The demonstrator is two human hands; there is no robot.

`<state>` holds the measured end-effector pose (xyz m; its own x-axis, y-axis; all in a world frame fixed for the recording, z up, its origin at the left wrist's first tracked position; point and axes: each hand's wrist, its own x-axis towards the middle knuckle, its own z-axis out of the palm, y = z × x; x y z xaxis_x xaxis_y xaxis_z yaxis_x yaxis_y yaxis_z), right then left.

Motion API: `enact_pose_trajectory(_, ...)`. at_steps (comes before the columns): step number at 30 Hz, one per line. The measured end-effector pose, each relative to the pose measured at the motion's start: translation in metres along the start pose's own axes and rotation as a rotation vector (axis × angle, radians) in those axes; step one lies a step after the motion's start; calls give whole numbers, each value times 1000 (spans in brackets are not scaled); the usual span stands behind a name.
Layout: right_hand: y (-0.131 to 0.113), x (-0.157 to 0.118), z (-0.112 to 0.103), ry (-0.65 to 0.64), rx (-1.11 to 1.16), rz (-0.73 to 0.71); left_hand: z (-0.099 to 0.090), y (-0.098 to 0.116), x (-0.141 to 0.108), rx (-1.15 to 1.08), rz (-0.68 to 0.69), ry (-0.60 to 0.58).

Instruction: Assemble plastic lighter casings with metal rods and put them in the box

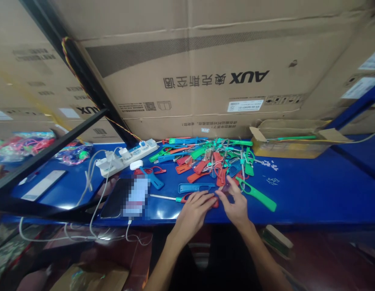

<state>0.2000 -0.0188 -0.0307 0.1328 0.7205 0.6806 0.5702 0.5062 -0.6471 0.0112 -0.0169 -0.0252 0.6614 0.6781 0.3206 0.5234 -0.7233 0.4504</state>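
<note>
- Smooth, faintly glossy green plastic handle (256,195) just beside the right grip (233,202)
- Shiny metal rod (163,197) near the left grip (193,214)
- Glossy blue tabletop (308,194) beneath both grips
- Matt, rough corrugated cardboard carton (190,68) beyond them

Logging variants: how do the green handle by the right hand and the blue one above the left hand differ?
The green plastic handle is green, the blue plastic handle blue. The green plastic handle lies diagonally and looks longer, the blue plastic handle almost straight across the view. Both lie flat on the blue tabletop.
</note>
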Motion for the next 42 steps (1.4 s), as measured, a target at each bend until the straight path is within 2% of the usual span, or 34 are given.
enact_pose_trajectory(3, 2, -2, 1, 66, -11, -68, 0, 1, 0, -5, -4, -4)
enact_pose_trajectory(6, -3, 2, -6, 33, 6, -110, 1, 0, 0, -4, -3, 9)
enact_pose_trajectory(11, -21, 14, -24, -19, 11, -56, 3, -1, 0, -2, 1, 26)
enact_pose_trajectory(15, -26, 23, -29, -5, 7, -40, 3, -1, 0, -4, -1, 32)
enact_pose_trajectory(22, -34, 33, -35, -205, 65, -33, 6, -1, -1, -3, -11, 54)
enact_pose_trajectory(27, -39, 26, -36, -132, 39, -62, 7, -1, -1, -8, -21, 75)
enact_pose_trajectory(32, -32, 23, -30, -208, 26, -103, 6, 1, 0, -29, -30, 80)
enact_pose_trajectory(37, -30, 24, -25, -68, -1, -129, 5, 1, 1, -25, -32, 82)
enact_pose_trajectory(42, -32, 25, -27, -173, 91, -39, 4, 2, 1, -9, -33, 81)
